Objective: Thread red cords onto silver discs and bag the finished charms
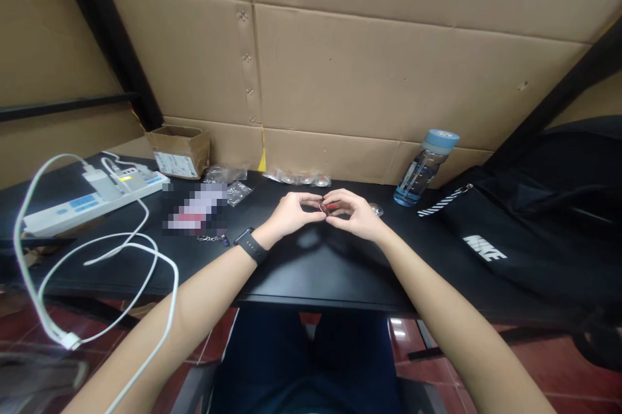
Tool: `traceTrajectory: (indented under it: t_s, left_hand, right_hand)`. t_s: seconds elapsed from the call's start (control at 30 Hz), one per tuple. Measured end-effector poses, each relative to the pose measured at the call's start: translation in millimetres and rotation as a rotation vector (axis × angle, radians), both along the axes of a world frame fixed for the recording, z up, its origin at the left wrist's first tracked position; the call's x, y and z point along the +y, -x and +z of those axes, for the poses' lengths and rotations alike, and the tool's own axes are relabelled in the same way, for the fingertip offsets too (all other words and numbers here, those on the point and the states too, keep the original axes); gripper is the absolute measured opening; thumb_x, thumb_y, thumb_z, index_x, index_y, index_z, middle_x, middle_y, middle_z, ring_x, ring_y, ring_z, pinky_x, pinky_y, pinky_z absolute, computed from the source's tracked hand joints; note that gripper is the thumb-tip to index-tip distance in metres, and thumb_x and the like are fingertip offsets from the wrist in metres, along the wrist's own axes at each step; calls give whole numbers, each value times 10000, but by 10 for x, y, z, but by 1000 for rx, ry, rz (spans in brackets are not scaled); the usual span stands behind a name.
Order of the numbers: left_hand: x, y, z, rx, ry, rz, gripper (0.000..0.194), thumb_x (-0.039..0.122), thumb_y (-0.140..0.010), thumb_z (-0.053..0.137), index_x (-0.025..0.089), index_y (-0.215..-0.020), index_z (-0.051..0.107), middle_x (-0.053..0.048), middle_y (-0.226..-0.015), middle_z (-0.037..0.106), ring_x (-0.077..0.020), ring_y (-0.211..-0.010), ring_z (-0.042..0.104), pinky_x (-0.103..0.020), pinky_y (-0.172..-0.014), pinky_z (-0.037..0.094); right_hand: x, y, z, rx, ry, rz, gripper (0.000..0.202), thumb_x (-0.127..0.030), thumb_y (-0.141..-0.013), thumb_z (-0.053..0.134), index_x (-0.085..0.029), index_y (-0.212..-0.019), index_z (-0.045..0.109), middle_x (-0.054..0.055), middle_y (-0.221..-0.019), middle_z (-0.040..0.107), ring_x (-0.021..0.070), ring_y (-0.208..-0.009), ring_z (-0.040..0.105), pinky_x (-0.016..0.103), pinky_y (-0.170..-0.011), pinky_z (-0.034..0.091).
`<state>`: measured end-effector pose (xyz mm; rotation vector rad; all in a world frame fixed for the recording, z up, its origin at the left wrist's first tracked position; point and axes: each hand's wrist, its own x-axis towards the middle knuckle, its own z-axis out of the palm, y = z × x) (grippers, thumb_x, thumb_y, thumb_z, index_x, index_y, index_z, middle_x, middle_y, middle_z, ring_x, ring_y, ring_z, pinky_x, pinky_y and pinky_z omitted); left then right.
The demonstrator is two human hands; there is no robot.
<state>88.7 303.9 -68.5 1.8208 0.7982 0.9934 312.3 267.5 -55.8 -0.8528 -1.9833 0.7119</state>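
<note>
Person's left wrist (pixel 264 237): black watch (pixel 243 238), smooth dark strap (pixel 253 248) | forearms (pixel 432 291): bare | legwear (pixel 262 349): dark navy blue

PLACE: work booth | cardboard walls (pixel 340 70) | black tabletop (pixel 315 281) | power strip (pixel 92 205) | red tiled floor (pixel 564 368)

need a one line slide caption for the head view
Left hand and right hand hold a small dark item over a black table, a blue-capped bottle to the right.

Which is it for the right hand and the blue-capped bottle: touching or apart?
Apart. The head view shows a strip of black tabletop between the right hand and the blue-capped bottle, which leans beyond it.
</note>
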Motion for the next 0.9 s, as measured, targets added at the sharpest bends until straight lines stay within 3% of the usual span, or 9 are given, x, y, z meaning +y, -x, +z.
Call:
traceTrajectory:
  t_s: [0.1, 0.27, 0.43, 0.47, 0.53, 0.63, 0.73, 0.8, 0.9]
  left_hand:
    - [-5, 8, 3, -12, 40, -26, 449, 303, -740, 874, 169, -1152, 755, -108, -1079, 817, -289, -1101, 762, -428, -1072, 535]
    - [-47, -4, -47, -15, 106, 23, 706, 283, -693, 918, 199, -1288, 547, -103, -1045, 816, -268, -1017, 778, -450, -1014, 535]
    - [16, 78, 52, 48, -21, 46, 615, 393, -742, 887, 223, -1236, 561, -97, -1104, 791, -250, -1042, 750, -408, -986, 529]
    - [56, 144, 109, 63, -102, 114, 561, 427, -755, 872, 220, -1196, 594, -100, -1127, 778, -250, -1059, 735, -394, -979, 528]
    - [158, 348, 231, 72, -268, 375, 450, 463, -812, 806, 210, -1141, 633, -106, -1145, 752, -244, -1067, 711, -378, -980, 522]
    - [327, 784, 341, 236, -386, 740, 509, 462, -789, 802, 225, -1197, 614, -106, -1176, 733, -272, -1099, 683, -411, -996, 498]
    - [460, 1188, 297, 565, -242, 750, 609, 515, -641, 890, 238, -1125, 644, -113, -1077, 771, -336, -1039, 690, -465, -939, 487]
    - [510, 1337, 230, 739, -177, 743, 490, 427, -608, 903, 244, -1009, 689, -111, -958, 791, -371, -1000, 694, -501, -931, 465]
    - [500, 1345, 200, 855, -153, 824, 280, 307, -644, 836, 234, -898, 744, -132, -938, 796, -403, -1014, 692, -538, -950, 421]
  right_hand:
    - [-8, -36, 22, -60, 18, 10, 465, -287, -807, 835, -273, -1254, 707, 100, -1340, 607, 237, -1056, 739, 406, -834, 690]
    - [-18, -8, 23, -103, 14, 2, 456, -278, -835, 800, -278, -1283, 717, 101, -1324, 618, 217, -996, 740, 369, -750, 707]
    - [-11, 12, -10, -115, -37, -27, 428, -273, -833, 792, -276, -1258, 745, 97, -1289, 640, 211, -986, 727, 353, -728, 704]
    - [-4, 5, -18, -118, -47, -39, 434, -272, -829, 793, -277, -1260, 746, 95, -1292, 639, 206, -977, 725, 346, -721, 701]
    - [12, -16, -32, -131, -62, -55, 439, -264, -819, 797, -274, -1255, 749, 93, -1294, 639, 192, -945, 720, 331, -704, 692]
    - [36, -58, -42, -151, -76, -66, 436, -248, -806, 805, -268, -1239, 753, 93, -1288, 643, 176, -894, 711, 331, -707, 678]
    - [54, -94, -41, -160, -88, -79, 434, -247, -806, 804, -267, -1236, 750, 94, -1275, 649, 176, -880, 710, 344, -724, 667]
    - [63, -111, -36, -167, -93, -89, 433, -245, -808, 800, -267, -1238, 747, 93, -1269, 651, 178, -879, 709, 349, -728, 661]
    - [73, -132, -26, -180, -112, -96, 432, -245, -812, 794, -268, -1240, 744, 92, -1270, 653, 180, -884, 708, 351, -737, 653]
